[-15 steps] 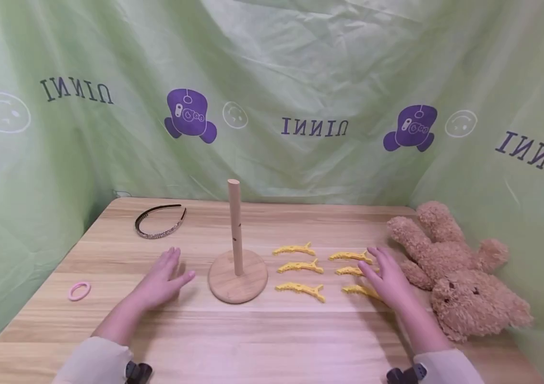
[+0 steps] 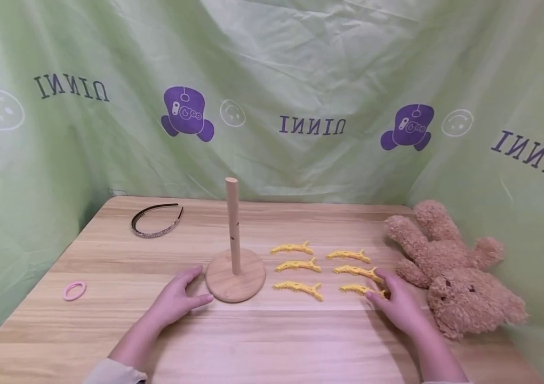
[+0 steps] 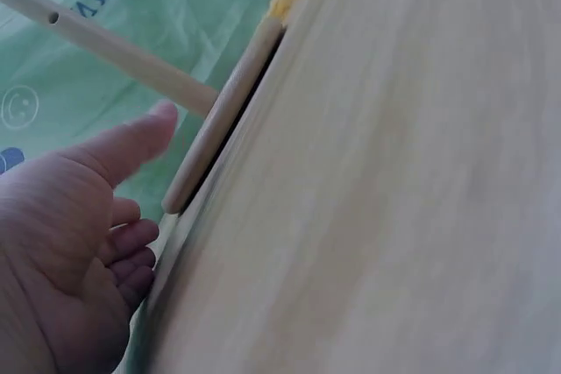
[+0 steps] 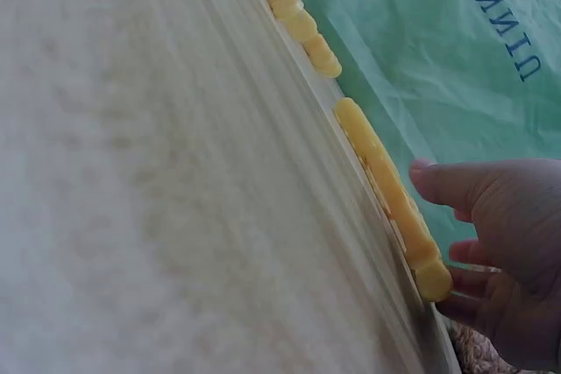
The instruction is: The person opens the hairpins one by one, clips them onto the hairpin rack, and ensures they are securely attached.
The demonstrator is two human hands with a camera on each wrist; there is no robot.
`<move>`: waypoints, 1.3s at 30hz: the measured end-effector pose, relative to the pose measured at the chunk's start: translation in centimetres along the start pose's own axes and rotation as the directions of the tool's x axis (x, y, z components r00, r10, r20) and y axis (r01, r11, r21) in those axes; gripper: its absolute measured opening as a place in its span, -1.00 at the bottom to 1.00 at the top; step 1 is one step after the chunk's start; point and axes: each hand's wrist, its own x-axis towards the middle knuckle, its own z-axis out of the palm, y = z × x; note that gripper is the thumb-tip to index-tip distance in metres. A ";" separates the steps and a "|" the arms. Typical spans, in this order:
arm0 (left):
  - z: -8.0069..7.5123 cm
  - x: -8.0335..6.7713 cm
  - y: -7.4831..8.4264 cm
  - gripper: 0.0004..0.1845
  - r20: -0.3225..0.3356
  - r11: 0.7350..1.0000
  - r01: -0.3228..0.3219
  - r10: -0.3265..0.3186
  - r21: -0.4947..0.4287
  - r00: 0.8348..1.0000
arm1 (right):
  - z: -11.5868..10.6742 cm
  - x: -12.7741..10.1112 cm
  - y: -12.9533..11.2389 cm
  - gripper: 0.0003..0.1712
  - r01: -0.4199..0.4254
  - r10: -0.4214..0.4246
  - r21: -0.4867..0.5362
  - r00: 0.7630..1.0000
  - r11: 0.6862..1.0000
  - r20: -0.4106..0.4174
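Observation:
My left hand [image 2: 178, 298] is beside the round base of a wooden stand [image 2: 248, 285], fingers spread and holding nothing. Its thumb [image 3: 145, 142] points toward that base in the left wrist view. Over on the right, my right hand [image 2: 399, 304] hovers around the tail end of the nearest yellow hair clip [image 2: 354, 289], thumb and fingers apart. In the right wrist view the fingers lie right at the rounded end of a yellow clip [image 4: 390, 190]. Several matching clips lie in two columns between the stand and this hand, including the middle right one [image 2: 351, 270].
A brown teddy bear [image 2: 476, 304] lies on the table's right side. A black headband [image 2: 154, 233] with a glittery band rests at the back left, and a pink ring [image 2: 75, 291] at the left. A green curtain [image 2: 272, 160] encloses the back and sides.
My left hand has moved right and nearer to me, toward the stand's base. My right hand has lowered toward the nearest right clip, uncovering the other clips of that column.

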 end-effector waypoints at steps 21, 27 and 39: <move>1.3 0.5 0.2 -0.31 -0.143 0.994 -0.015 0.031 0.108 0.989 | -0.6 -0.7 0.1 -0.46 -0.015 0.020 -0.143 0.999 0.990 0.039; 1.4 0.6 0.4 -0.33 -0.148 0.994 -0.002 0.018 0.110 0.989 | -0.6 -0.7 0.1 -0.60 -0.045 0.056 -0.167 0.996 0.985 0.064; 1.3 0.6 0.4 -0.34 -0.141 0.998 0.002 0.008 0.069 0.990 | -0.4 -0.4 -0.5 -0.52 0.015 -0.010 -0.173 1.000 0.985 0.029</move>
